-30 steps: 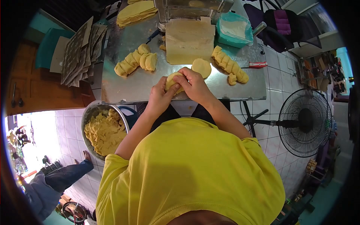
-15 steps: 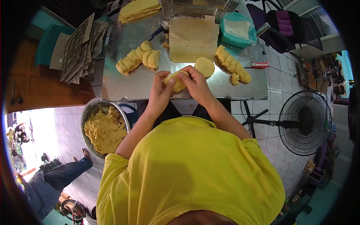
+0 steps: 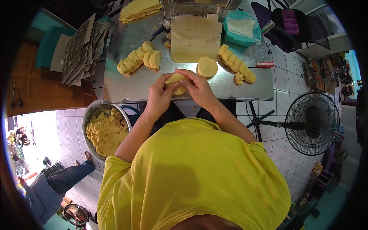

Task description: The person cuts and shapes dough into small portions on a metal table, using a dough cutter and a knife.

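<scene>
Between my two hands is a piece of yellow dough [image 3: 177, 79], pressed into a rounded flat shape near the table's front edge. My left hand [image 3: 159, 92] grips its left side, thumb on top. On the right side, my right hand [image 3: 197, 86] pinches it with the thumb over its face. A round flat dough disc [image 3: 207, 67] lies on the metal table [image 3: 126, 86] just beyond my right hand. Cut dough pieces [image 3: 132, 62] sit in a bent row to the left. Another row of dough pieces [image 3: 237, 65] slants away on the right.
A machine [image 3: 195, 8] with a flat sheet [image 3: 195, 38] stands at the back, beside a teal tub [image 3: 241, 28]. A red-handled tool [image 3: 264, 64] lies at the right edge. A large bowl of dough [image 3: 107, 130] is at lower left; a fan [image 3: 312, 122] stands right. Another person's leg [image 3: 74, 176] shows lower left.
The dough in my hands has turned from a tilted, narrower shape to a rounder, flatter one. My hands have shifted slightly left. The table's things appear slightly shifted with the camera.
</scene>
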`<state>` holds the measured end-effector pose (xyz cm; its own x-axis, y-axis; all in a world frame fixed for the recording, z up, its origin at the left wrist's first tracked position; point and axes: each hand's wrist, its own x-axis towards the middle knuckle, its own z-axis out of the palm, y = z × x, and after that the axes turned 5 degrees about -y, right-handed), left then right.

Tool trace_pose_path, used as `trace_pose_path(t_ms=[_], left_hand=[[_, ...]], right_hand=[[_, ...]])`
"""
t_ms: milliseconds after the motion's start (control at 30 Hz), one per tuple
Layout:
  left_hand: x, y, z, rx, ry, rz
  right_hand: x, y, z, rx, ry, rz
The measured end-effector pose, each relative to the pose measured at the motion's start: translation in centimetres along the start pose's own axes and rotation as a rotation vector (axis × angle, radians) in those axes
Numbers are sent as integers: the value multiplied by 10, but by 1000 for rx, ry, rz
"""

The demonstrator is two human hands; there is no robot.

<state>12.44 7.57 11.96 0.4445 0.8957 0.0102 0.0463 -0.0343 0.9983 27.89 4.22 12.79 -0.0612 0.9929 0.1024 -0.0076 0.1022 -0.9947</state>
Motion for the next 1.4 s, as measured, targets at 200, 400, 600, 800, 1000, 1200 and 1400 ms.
trace_pose_path(t_ms=[200,400,600,800,1000,1200,1400], left_hand=[[0,-6,-9,134,-6,-45],[1,-23,-15,105,82,17],[-1,-44,-46,11,325,59],[-1,-49,-42,-82,472,160],[-4,-50,-45,-163,584,178],[2,-49,-44,-154,539,157],[1,-45,-52,-177,584,118]], right_hand=[[3,-5,2,-151,-11,115],[19,18,-4,-620,-15,-74],[31,-2,-6,-1055,-58,-88],[66,19,18,-1195,-219,-374],[60,34,23,-1320,-437,-261],[64,45,14,-1187,-176,-227],[58,37,30,-1323,-507,-301]])
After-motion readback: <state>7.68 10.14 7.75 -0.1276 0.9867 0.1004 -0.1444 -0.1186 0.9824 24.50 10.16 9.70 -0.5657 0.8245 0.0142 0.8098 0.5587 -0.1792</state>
